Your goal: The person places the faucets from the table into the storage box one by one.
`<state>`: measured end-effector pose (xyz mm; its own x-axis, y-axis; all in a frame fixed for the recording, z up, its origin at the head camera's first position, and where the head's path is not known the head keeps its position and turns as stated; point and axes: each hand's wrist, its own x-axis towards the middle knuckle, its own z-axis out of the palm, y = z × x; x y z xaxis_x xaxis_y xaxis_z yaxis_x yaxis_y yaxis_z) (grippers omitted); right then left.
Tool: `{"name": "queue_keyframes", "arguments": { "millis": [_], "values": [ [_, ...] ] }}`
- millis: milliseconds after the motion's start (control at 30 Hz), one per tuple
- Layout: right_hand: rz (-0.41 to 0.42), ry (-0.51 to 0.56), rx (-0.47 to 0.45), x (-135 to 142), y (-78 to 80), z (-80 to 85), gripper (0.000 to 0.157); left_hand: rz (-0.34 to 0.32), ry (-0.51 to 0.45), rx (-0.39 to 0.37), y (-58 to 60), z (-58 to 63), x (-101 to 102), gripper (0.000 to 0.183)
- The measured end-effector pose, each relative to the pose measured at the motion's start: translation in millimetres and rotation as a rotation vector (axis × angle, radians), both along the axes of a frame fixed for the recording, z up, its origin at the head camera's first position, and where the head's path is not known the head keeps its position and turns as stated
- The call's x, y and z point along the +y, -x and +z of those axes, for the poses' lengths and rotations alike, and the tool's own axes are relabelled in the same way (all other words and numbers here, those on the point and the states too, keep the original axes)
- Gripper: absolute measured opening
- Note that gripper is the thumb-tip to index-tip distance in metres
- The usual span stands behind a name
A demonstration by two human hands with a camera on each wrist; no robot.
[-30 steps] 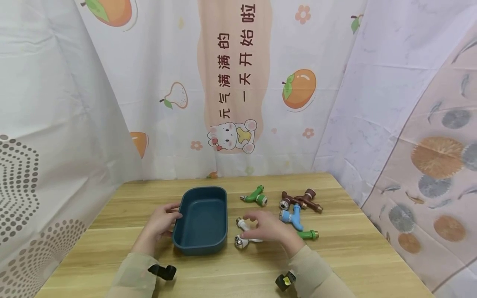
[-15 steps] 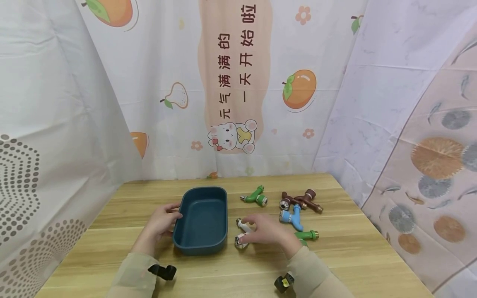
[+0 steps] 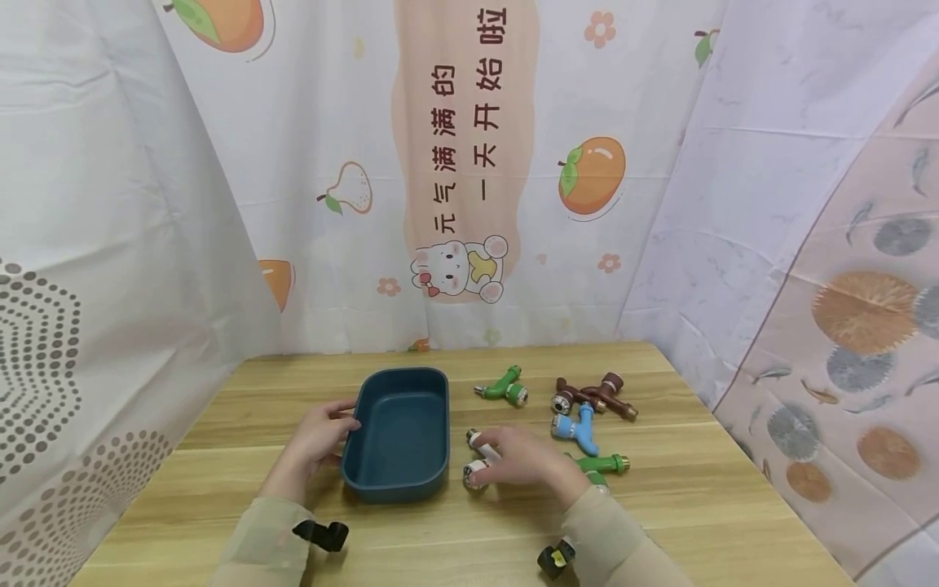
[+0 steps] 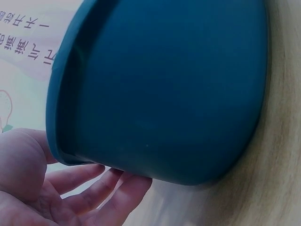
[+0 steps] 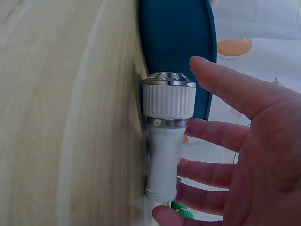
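Note:
A dark teal rectangular basin (image 3: 396, 492) stands on the table left of centre. At its left side my left hand (image 3: 317, 436) holds the wall, thumb over the rim and fingertips against the outside, as the left wrist view also shows. My right hand (image 3: 524, 461) hovers over a white faucet (image 3: 477, 474) just right of the basin. In the right wrist view the faucet (image 5: 167, 136), with its ribbed, chrome-capped knob, lies on the table. Thumb and fingers there are spread beside it, fingertips close to its body. From above, the hand covers part of it.
Behind the right hand lies a green faucet (image 3: 506, 387). Two brown faucets (image 3: 609, 387) and a blue faucet (image 3: 584, 428) are bunched at right. Another green faucet (image 3: 597, 466) sits partly behind the right wrist. Printed curtains (image 3: 469, 326) surround the table.
My right hand has lowered slightly over the white faucet and shifted a little toward me, revealing more of the nearer green faucet. The left hand and basin have stayed put.

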<state>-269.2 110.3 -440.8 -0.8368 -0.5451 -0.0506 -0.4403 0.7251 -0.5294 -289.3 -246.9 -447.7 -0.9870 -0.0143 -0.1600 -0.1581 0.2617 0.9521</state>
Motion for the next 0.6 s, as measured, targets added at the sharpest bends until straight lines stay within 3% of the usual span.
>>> {"name": "queue_keyframes", "arguments": {
  "millis": [300, 600],
  "values": [
    [-0.005, -0.03, 0.017, -2.7, 4.3, -8.1, 0.063, -0.006, 0.005, -0.001, 0.3, -0.2, -0.1, 0.054],
    [-0.003, -0.02, 0.011, -3.6, 4.5, -7.2, 0.051, -0.003, -0.005, -0.007, 1.0, -0.4, -0.4, 0.054]
  ]
}}
